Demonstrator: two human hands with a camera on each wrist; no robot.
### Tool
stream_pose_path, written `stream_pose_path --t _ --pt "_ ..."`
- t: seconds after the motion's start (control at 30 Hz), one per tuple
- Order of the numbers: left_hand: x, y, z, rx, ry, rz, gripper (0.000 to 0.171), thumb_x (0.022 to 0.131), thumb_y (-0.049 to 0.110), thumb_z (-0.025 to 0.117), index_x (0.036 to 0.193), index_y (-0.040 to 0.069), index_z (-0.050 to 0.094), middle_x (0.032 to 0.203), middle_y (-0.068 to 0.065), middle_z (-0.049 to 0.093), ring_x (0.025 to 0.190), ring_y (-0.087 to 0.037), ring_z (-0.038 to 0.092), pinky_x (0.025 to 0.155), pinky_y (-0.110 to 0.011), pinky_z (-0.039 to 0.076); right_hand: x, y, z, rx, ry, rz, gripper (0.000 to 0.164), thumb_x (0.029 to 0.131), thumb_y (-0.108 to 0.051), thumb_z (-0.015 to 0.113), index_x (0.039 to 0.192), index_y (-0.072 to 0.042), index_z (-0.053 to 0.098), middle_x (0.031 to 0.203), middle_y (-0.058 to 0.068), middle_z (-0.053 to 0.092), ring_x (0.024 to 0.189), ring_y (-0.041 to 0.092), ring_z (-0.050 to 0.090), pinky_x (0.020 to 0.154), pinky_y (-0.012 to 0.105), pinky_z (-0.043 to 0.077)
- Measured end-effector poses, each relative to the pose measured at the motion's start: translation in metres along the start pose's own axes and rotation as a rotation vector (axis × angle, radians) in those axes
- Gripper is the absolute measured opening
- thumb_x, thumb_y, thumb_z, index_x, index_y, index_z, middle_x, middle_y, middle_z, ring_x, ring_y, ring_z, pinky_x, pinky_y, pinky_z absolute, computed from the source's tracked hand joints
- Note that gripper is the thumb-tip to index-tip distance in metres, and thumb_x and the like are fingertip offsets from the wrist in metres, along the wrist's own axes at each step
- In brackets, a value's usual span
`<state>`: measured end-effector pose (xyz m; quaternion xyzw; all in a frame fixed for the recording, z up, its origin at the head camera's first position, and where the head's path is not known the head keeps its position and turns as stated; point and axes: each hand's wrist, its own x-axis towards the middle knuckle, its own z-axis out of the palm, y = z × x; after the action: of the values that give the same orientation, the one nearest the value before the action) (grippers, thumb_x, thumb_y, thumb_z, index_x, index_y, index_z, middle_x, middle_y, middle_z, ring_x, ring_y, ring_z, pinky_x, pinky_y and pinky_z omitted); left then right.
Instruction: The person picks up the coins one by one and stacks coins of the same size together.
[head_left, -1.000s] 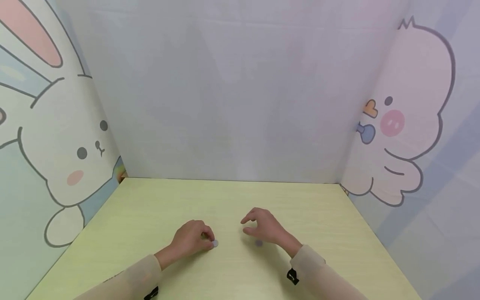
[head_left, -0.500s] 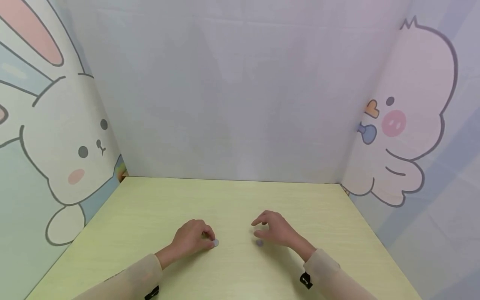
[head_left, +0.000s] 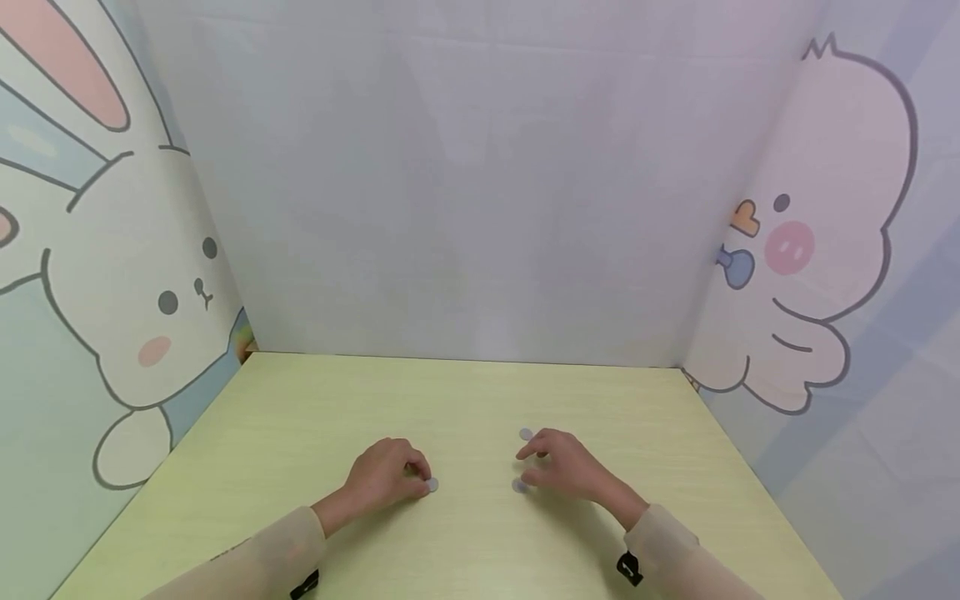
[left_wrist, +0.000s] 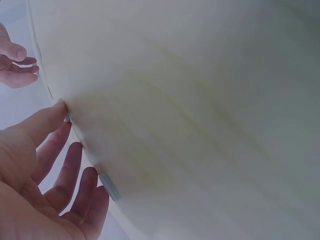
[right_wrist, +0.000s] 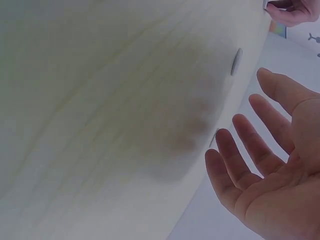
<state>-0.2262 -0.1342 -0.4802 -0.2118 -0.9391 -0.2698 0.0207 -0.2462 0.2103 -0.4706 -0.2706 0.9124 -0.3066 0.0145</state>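
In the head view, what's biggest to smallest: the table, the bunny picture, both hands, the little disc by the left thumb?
Table
Bunny picture
Left hand and right hand: too alike to rank
Disc

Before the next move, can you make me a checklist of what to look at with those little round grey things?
1. Held disc pinched: ok, the left grip has it between thumb and finger.
2. Right grip free: ok, its fingers are spread and hold nothing.
3. Near disc flat on the table: ok.
4. Right grip not touching the far disc: cannot tell, because the fingers and the disc meet or overlap in the views.
5. Every grey piece visible from the head view: not ok, since the grey piece by the left little finger shows clearly only in the left wrist view.
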Motion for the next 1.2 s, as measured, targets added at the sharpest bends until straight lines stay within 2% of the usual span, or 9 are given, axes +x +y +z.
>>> stream_pose_path --t 0.17,0.43,0.8,1.2 --pt "-0.001 0.0 0.0 -0.004 -0.006 -0.003 0.01 0.082 0.026 0.092 0.084 0.026 0.082 0.083 0.016 0.07 0.075 -0.004 0.053 0.065 -0.027 0.046 -0.004 0.007 0.0 -0.043 -0.009 -0.033 0.026 0.089 -0.018 0.086 0.113 -0.01 0.081 0.111 -0.003 0.073 0.101 0.023 0.066 0.088 0.033 0.052" --pt "-0.002 0.0 0.0 -0.016 0.013 0.021 0.01 0.083 0.025 0.093 0.084 0.025 0.083 0.086 0.012 0.074 0.078 -0.007 0.059 0.067 -0.028 0.048 -0.008 0.014 0.0 -0.058 -0.034 -0.049 0.028 0.086 -0.019 0.089 0.112 -0.012 0.081 0.111 -0.005 0.071 0.103 0.022 0.065 0.09 0.034 0.052" --pt "-0.002 0.0 0.0 -0.004 0.015 0.015 0.011 0.082 0.028 0.093 0.083 0.026 0.082 0.085 0.014 0.072 0.075 -0.002 0.054 0.066 -0.027 0.046 -0.008 0.013 0.005 -0.069 -0.007 -0.053 0.022 0.082 -0.016 0.092 0.103 -0.018 0.084 0.106 -0.008 0.066 0.1 0.018 0.061 0.089 0.034 0.05" --pt "-0.003 0.001 0.0 -0.009 0.013 0.015 0.011 0.083 0.025 0.093 0.083 0.026 0.082 0.085 0.013 0.073 0.078 -0.007 0.059 0.067 -0.028 0.047 -0.003 0.005 0.012 -0.071 -0.006 -0.052 0.013 0.084 -0.017 0.091 0.094 -0.021 0.084 0.102 -0.01 0.066 0.099 0.014 0.059 0.091 0.036 0.05"
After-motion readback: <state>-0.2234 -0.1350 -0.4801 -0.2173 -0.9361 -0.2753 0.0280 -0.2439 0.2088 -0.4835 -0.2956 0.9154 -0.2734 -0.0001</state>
